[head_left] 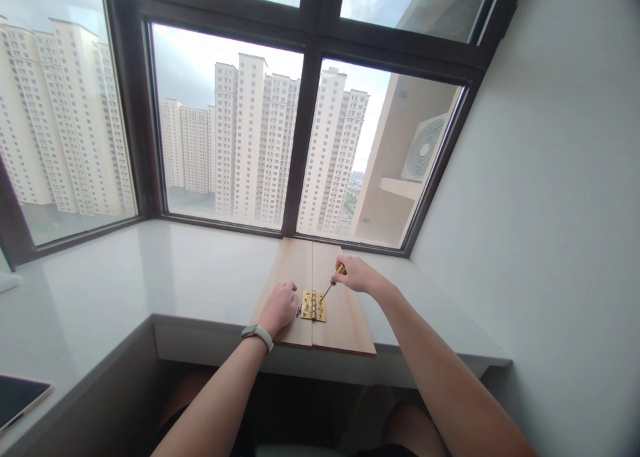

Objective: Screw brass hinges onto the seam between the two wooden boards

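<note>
A brass-coloured hinge (307,306) lies across the seam between two light wooden boards (345,330). My right hand (356,274) is closed round the yellow-and-dark handle of a screwdriver (329,289). The slanted shaft brings its tip down to the hinge's right leaf. On the left board rests my left hand (283,307), its fingers loosely bent and a little apart, just left of the hinge. Small dark screws (299,310) lie between that hand and the hinge. A watch (257,335) with a pale strap is on my left wrist.
The boards lie on a white windowsill counter (200,277), their near ends reaching over its front edge. A dark-screened device (20,398) sits at the lower left. Dark window frames (295,143) stand behind, and a white wall (540,177) bounds the right side.
</note>
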`<move>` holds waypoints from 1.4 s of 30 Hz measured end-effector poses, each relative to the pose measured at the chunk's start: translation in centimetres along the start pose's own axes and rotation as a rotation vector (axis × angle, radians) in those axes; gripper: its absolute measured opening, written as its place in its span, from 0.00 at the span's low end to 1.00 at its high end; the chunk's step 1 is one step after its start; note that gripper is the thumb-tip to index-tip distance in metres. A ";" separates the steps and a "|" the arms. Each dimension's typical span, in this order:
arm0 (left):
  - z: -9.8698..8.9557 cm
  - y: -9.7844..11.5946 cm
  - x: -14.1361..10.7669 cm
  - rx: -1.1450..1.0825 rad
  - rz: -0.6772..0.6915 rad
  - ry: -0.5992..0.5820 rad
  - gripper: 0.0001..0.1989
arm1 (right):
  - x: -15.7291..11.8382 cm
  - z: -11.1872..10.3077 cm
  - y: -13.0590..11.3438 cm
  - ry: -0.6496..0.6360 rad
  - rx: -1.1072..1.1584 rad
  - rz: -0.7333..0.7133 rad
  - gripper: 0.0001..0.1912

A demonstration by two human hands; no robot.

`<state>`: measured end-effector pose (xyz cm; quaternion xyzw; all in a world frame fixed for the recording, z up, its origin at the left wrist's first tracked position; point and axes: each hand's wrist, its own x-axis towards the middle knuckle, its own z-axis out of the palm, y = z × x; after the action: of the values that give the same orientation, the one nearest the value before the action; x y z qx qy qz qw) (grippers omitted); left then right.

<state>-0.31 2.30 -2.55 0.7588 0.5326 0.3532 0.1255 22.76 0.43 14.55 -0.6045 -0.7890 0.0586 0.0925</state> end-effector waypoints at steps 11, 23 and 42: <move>0.3 -0.2 0.1 -0.001 0.013 0.012 0.11 | 0.6 0.5 0.2 0.032 -0.072 0.047 0.12; 0.2 -0.1 0.1 -0.006 0.005 0.002 0.12 | 0.1 0.1 0.1 -0.042 0.050 -0.049 0.05; 0.2 -0.1 0.1 -0.014 0.009 0.010 0.12 | 0.0 -0.3 -0.3 -0.062 -0.044 -0.010 0.04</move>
<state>-0.20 2.47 -2.69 0.7586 0.5272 0.3612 0.1269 22.53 0.38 14.88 -0.6005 -0.7955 0.0593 0.0551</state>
